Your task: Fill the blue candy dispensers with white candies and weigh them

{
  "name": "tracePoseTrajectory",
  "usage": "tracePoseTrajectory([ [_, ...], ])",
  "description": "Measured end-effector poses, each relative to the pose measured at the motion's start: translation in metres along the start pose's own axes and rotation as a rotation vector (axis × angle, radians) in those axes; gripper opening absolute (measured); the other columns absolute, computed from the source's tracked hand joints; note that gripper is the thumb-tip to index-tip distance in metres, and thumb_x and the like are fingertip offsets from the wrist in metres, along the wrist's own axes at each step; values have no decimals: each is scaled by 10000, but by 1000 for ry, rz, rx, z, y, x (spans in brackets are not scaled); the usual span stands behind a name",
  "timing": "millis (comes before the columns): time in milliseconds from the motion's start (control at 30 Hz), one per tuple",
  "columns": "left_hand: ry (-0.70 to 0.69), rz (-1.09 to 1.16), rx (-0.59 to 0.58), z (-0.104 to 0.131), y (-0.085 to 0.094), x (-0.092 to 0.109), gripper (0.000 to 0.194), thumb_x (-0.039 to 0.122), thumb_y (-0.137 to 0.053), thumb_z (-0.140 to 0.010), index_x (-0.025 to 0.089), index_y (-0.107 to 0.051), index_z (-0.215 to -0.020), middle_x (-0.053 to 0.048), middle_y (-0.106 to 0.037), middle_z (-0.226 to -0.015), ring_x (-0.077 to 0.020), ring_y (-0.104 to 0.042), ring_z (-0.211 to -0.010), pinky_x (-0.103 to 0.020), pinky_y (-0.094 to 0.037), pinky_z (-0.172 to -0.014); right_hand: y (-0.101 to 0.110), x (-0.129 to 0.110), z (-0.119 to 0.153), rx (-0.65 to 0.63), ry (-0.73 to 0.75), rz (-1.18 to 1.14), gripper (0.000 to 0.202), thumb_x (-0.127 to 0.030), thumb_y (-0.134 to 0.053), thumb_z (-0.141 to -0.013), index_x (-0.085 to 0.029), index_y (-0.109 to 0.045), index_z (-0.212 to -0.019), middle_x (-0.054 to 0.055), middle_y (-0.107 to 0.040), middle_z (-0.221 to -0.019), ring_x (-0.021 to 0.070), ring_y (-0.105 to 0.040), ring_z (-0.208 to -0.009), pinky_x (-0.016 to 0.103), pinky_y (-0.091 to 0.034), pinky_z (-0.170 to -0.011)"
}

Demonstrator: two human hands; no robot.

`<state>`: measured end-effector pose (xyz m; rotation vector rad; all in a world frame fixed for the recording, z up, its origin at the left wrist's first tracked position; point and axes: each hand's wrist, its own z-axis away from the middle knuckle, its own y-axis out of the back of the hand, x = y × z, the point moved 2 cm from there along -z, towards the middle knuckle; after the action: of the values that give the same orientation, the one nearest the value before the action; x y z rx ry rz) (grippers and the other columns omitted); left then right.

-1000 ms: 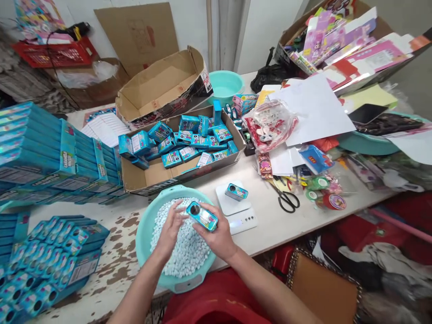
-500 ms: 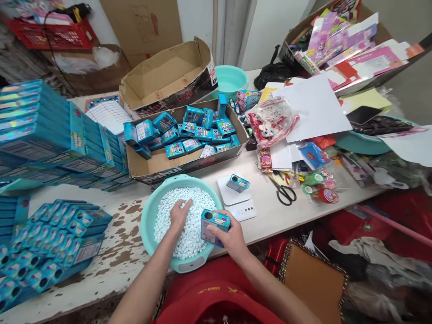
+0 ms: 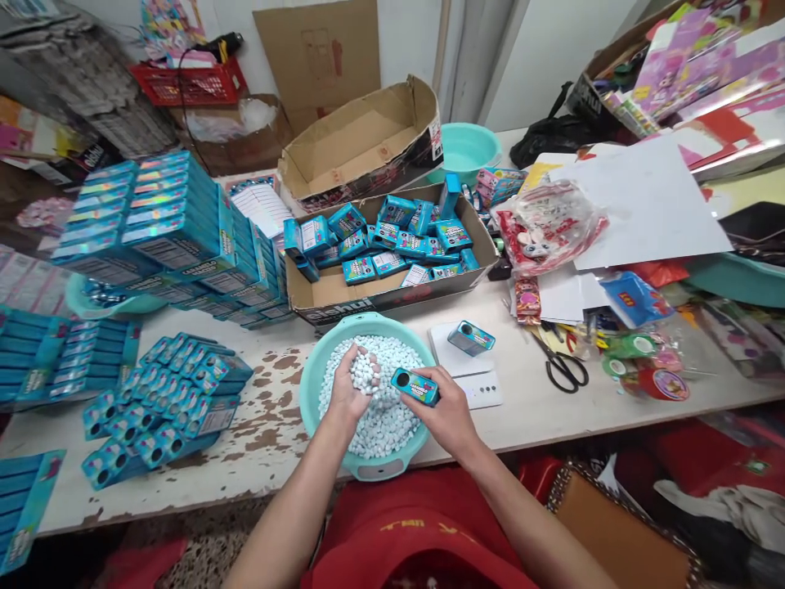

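A mint-green basin full of small white pellets stands at the table's front edge. Over its left part my left hand is cupped palm up, holding a heap of pellets. My right hand grips a small blue box above the basin's right side, its round dark hole facing up. Another blue box with a hole lies on a white scale to the right. Behind the basin, a cardboard tray holds several blue boxes.
Blue boxes are stacked high at the left, with a lower group in front. Black scissors, tape rolls and a plastic bag lie at the right. An open carton stands behind the tray.
My left hand has come up out of the pellets with a handful and turned palm up. The box in my right hand has tilted so its holed end faces up. The view has shifted left.
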<state>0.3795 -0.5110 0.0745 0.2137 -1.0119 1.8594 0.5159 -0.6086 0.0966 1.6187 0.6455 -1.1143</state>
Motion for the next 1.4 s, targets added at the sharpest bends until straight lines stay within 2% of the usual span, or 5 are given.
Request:
tracePoseTrajectory([
  [100, -190, 13, -110, 17, -17, 6, 222, 323, -659, -685, 182, -494, -733, 19, -550, -653, -106, -559, -563, -199, -420, -475, -14, -7, -1, -70, 68, 48, 252, -217, -674, -720, -223, -600, -960, 50, -617, -935, 227, -600, -914, 352, -483, -795],
  [333, -458, -75, -76, 17, -18, 8, 201, 275, -665, -694, 179, -492, -731, 29, -582, -653, -123, -604, -633, -266, -487, -648, -35, -9, -6, -114, 75, 95, 275, -190, -674, -701, -213, -597, -964, 51, -620, -933, 237, -594, -926, 365, -479, -801],
  [667, -454, -119, 78, 11, -18, 6, 265, 307, -726, -651, 160, -543, -775, 16, -601, -717, -106, -605, -610, -217, -473, -561, -41, -12, -11, -104, 75, 122, 281, -187, -673, -698, -228, -602, -967, 44, -631, -937, 235, -592, -910, 365, -478, -787],
  [1100, -577, -155, -56, 11, -24, 17, 177, 297, -670, -733, 157, -563, -726, 16, -590, -676, -65, -516, -525, -233, -472, -604, -42, -13, -22, -97, 51, -30, 322, -187, -742, -672, -219, -612, -965, 42, -612, -931, 230, -578, -909, 371, -464, -808],
  [1400, -627, -261, 44, 14, -25, 14, 196, 323, -670, -732, 159, -562, -742, 9, -594, -689, -90, -557, -549, -219, -445, -537, -40, -16, -21, -91, 51, -56, 322, -178, -742, -666, -239, -618, -956, 34, -617, -928, 231, -579, -905, 378, -462, -800],
])
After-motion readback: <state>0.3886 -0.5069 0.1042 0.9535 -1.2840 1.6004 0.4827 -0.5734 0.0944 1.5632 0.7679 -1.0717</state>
